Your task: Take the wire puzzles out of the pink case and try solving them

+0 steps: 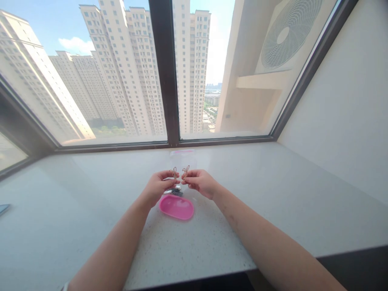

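Observation:
My left hand point(158, 185) pinches a small gold bow-shaped ornament point(174, 171) between thumb and fingers. A similar gold bow-shaped ornament point(186, 171) is pinched in my right hand point(203, 182). Both are held up close together, side by side with a narrow gap. They look like looped metal bows, but their exact kind is too small to make out. Below the hands lies a little pile of dark and silvery pieces point(176, 191), partly covered by my left fingers. Just in front of that pile sits a shallow pink oval tray point(177, 207).
Behind the hands, a clear plastic bag point(183, 153) with a pink strip lies on the speckled white counter point(182, 250). A dark window frame point(169, 81) rises at the back, and a white wall point(342, 113) stands on the right. At the far left edge is a flat bluish object point(4, 209).

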Available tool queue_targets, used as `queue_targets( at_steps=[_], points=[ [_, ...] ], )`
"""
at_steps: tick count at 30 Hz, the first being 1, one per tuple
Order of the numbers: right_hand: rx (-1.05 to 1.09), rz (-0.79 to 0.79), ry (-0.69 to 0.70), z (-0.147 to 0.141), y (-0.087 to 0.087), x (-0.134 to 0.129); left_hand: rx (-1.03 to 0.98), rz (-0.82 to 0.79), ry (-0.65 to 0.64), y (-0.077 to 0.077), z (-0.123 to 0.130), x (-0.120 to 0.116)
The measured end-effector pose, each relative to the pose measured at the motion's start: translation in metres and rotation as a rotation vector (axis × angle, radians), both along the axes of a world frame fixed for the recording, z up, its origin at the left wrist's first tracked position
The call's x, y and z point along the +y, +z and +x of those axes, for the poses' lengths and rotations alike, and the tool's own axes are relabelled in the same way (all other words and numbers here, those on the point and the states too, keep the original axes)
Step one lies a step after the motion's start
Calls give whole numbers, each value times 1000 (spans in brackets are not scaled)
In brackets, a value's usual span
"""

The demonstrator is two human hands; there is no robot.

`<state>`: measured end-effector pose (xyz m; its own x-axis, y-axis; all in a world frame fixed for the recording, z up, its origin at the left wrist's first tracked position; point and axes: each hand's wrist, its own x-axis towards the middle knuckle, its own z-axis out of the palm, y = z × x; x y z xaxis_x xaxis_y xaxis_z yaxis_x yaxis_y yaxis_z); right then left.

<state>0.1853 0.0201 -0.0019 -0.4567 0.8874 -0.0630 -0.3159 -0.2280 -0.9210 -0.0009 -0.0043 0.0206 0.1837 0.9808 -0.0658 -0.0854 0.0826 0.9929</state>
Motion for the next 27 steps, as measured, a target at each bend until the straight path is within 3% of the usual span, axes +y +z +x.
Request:
queue_targets(
  at_steps=[10, 27],
  points=[
    [-11, -19, 6, -1, -2, 0, -8, 32, 67, -3, -2, 3],
    [-45, 51, 17, 0, -1, -2, -37, 2, -47, 0, 0, 0]
  ],
)
